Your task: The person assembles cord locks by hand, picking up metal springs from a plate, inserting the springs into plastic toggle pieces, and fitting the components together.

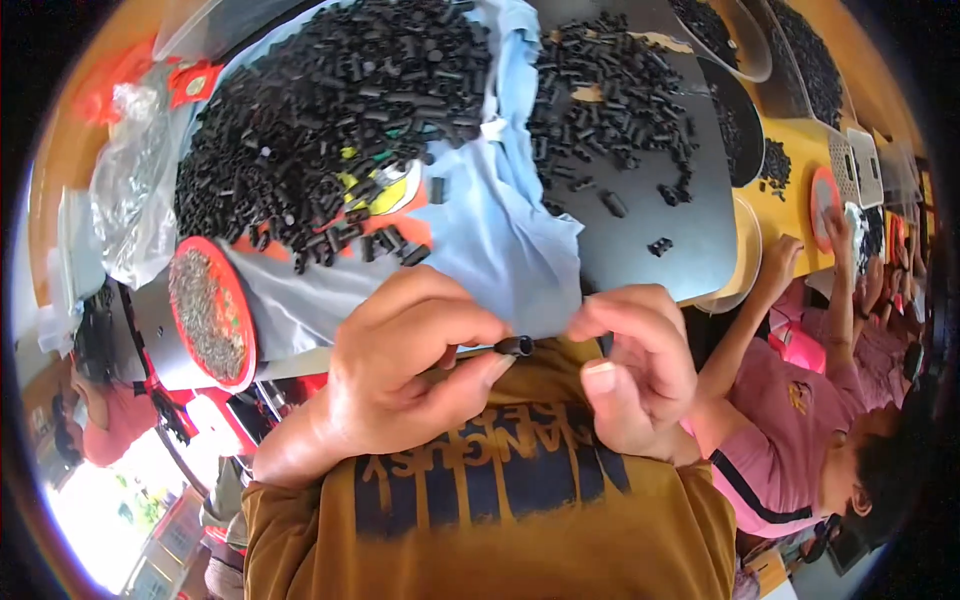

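At centre frame, my left hand (415, 355) pinches a small black tube (516, 346) between thumb and forefinger; my right hand (645, 375), fingers parted, holds nothing visible. The tube seems light, stiff, perhaps slippery, best gripped by its sides.

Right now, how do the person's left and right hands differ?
The left hand pinches a small black tube between thumb and forefinger; the right hand has its thumb and forefinger apart, nothing visible between them. The left hand points rightward, the right hand leftward. Both are bare.
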Demonstrator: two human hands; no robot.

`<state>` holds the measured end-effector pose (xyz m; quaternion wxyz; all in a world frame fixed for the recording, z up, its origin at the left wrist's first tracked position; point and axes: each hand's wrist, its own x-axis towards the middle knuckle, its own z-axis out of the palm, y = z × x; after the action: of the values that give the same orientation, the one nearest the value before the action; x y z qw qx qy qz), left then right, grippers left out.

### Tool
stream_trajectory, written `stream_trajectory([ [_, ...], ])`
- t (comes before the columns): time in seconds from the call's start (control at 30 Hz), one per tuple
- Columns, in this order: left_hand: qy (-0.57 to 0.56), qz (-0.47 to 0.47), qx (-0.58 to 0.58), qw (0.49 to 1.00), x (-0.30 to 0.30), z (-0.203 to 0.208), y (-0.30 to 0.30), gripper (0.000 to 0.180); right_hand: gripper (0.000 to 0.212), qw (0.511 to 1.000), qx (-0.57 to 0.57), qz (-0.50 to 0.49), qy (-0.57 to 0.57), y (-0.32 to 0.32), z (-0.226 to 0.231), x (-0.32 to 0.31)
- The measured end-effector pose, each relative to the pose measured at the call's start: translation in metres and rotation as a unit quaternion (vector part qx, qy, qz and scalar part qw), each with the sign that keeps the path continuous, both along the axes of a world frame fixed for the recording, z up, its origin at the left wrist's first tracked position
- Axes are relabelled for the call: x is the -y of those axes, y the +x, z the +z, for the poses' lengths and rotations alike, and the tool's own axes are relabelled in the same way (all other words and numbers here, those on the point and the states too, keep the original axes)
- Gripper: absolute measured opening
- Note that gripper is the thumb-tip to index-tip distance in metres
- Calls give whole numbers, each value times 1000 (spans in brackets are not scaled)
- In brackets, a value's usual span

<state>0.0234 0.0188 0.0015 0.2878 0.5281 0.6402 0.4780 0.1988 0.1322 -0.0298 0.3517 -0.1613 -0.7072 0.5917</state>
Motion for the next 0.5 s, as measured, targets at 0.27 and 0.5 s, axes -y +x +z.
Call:
stream_trajectory([
  [0.27, -2, 59, -32, 998, 30, 0, -9, 23, 38, 980, 25, 188, 53, -45, 16, 7],
  [0.5, 54, 68, 34, 996, 54, -17, -14, 20, 28, 981, 58, 183, 4, -60, 15, 26],
])
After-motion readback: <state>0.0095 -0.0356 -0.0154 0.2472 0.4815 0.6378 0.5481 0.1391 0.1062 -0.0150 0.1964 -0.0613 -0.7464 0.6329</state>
